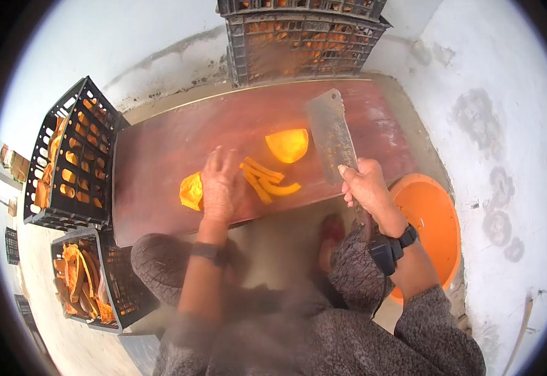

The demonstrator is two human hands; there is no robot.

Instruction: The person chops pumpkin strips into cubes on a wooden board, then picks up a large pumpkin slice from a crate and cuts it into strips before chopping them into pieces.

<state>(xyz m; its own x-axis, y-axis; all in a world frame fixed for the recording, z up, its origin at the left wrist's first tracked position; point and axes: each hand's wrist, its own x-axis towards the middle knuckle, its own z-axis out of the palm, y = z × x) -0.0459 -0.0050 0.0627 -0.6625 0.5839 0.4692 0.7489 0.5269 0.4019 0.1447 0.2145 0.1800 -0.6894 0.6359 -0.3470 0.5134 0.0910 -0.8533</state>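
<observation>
My right hand grips the handle of a broad cleaver, its worn, stained blade pointing away from me over the right part of the reddish table. My left hand is open, palm down with fingers stretched forward, beside a yellow-orange pumpkin chunk. Just right of that hand lie several cut pumpkin strips. Farther back, between the strips and the blade, rests a larger pumpkin wedge.
An orange basin stands at the table's right front. Black crates with orange pieces stand at the left; a lower crate holds peels or offcuts. Stacked crates stand beyond the far edge, and a white wall rises on the right.
</observation>
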